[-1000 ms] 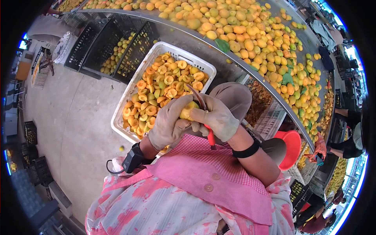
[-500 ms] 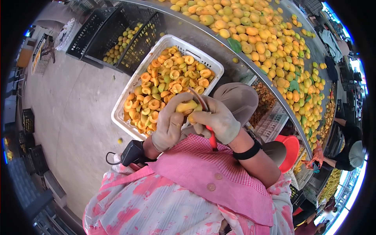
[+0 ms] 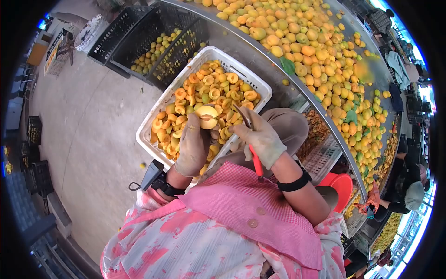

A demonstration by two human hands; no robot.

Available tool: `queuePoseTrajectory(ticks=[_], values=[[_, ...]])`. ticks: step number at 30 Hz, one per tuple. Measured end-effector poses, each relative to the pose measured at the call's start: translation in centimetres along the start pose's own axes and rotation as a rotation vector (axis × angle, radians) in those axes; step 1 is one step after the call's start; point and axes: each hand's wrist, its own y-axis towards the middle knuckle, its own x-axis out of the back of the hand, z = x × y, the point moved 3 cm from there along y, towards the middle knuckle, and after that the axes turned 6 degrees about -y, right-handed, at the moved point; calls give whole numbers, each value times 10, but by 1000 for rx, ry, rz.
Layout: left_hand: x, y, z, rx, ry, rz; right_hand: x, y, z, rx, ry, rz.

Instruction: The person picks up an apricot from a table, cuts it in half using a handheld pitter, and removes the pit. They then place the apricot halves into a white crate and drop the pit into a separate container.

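Note:
My gloved left hand (image 3: 193, 151) pinches a split apricot (image 3: 206, 116), its pale yellow cut faces turned up, over the white crate. In my gloved right hand (image 3: 265, 142) is a curved knife (image 3: 256, 161); its red handle sticks out below the fist and its metal blade points up and left. The knife is apart from the fruit, a short way to its right. Below both hands the white plastic crate (image 3: 155, 114) holds many halved apricots (image 3: 213, 93). I cannot make out whether the right fingers also hold a pit.
Whole apricots (image 3: 320, 69) are heaped on a metal table (image 3: 371, 93) at right. Black crates (image 3: 186, 56), one with greenish fruit, stand behind the white crate. A red basin (image 3: 339, 188) is beside my right knee. Another person (image 3: 411, 186) works at far right.
My hands have moved apart, the knife has come away from the apricot, and the fruit now shows its cut inside. The view has shifted slightly.

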Motion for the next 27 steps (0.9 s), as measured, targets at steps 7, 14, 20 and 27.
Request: queuePoseTrajectory(ticks=[7, 14, 20, 27], values=[[-20, 6, 1, 25, -2, -51, 10, -30, -20, -127, 136, 123], [-90, 15, 0, -9, 3, 203, 41, -81, -29, 38, 208, 140], [-137, 15, 11, -128, 204, 382, 64, -113, -65, 136, 228, 7], [-209, -4, 35, 111, 184, 445, 118, -165, -62, 448, 778, -363]])
